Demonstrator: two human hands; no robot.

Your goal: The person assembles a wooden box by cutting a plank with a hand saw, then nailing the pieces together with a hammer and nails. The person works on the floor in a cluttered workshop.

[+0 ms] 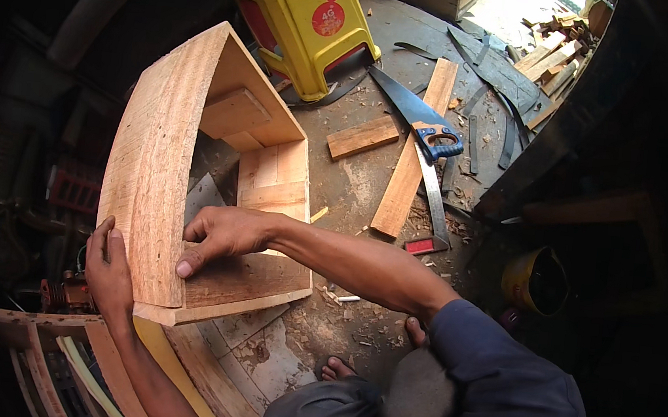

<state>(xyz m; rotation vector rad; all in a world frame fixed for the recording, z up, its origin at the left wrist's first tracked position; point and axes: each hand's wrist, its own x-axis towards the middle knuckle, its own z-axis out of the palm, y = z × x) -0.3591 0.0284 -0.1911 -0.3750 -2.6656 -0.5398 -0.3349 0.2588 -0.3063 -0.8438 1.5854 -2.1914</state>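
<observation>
A box of raw wooden boards (pixel 151 161) stands in front of me, its open side turned to the right. Flat along its near left outer face lies my left hand (pixel 110 268), fingers stretched out. My right hand (pixel 224 239) reaches across to the open side and is closed on the edge of the broad board, thumb pressed near its lower corner. Its curled fingertips are partly hidden inside the box. Within the box, a small wooden block (pixel 237 113) sits against the far panel. Beneath the box, a yellow support (pixel 170 361) shows in part.
A yellow plastic stool (pixel 302 31) lies tipped beyond the box. On the floor are a handsaw (pixel 406 108), a long plank (pixel 408 183), a short wood piece (pixel 362 137) and a try square (pixel 433 205). A bucket (pixel 534 282) stands right; slatted wood (pixel 42 366) lies lower left.
</observation>
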